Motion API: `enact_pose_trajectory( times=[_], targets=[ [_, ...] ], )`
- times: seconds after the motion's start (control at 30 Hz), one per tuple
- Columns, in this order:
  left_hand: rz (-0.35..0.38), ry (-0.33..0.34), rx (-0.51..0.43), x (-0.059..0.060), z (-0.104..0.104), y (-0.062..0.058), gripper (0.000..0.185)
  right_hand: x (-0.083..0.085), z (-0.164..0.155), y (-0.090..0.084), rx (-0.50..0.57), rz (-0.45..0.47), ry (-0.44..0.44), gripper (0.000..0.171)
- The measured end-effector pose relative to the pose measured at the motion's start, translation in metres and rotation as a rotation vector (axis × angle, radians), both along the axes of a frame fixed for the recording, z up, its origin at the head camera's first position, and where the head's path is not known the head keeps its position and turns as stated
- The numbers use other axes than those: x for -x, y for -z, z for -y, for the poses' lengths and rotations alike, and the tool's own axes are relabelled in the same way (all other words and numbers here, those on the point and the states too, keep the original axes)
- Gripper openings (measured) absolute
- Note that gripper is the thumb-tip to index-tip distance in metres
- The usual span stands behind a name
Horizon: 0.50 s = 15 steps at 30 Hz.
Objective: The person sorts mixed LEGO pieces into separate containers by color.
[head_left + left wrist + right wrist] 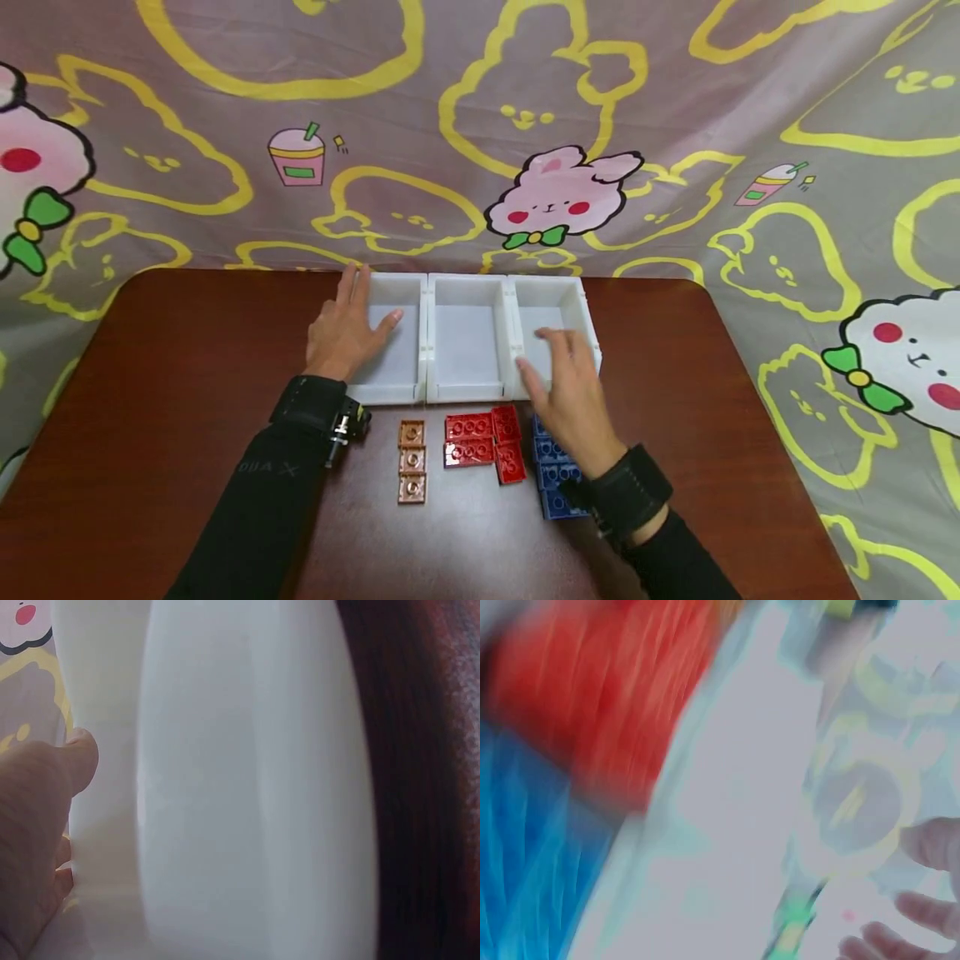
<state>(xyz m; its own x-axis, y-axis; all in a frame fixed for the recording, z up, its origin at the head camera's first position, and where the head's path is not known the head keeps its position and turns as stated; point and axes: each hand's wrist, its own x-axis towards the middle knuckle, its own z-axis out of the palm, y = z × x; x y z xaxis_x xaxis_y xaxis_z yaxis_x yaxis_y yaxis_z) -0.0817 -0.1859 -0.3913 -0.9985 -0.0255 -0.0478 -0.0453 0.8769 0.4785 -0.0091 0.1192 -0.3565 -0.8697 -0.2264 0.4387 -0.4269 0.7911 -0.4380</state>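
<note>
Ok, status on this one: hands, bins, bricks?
Left hand open, resting on left bin. Right hand open over right bin, holding nothing. Red bricks loose on table; nothing blocking.

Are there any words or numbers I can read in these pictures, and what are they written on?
Faint pale letters on the black left sleeve: too dim and small to read for sure.
The bricks, the white bins, the brown table and the bunny cloth: no words or numbers, only drawings of bunnies and drink cups.
Left wrist and right wrist views: no text; the right wrist view is blurred.
</note>
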Motion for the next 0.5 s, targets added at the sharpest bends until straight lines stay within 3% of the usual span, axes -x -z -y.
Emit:
enact_pose_trajectory(
  times=[0.07, 0.17, 0.37, 0.5],
  targets=[
    [-0.006, 0.007, 0.006, -0.001, -0.001, 0.001, 0.090, 0.026, -0.023, 0.007, -0.018, 0.033, 0.104, 0.048],
    [-0.007, 0.015, 0.012, -0.002, -0.001, 0.004, 0.089, 0.055, -0.048, 0.023, -0.053, 0.125, 0.180, 0.057],
    [-0.016, 0.007, 0.016, -0.008, 0.001, 0.003, 0.089, 0.085, -0.064, 0.045, -0.065, 0.346, 0.112, 0.071],
    [-0.029, 0.009, 0.015, -0.008, 0.003, -0.001, 0.090, 0.097, -0.064, 0.048, -0.064, 0.374, 0.070, 0.074]
  ],
)
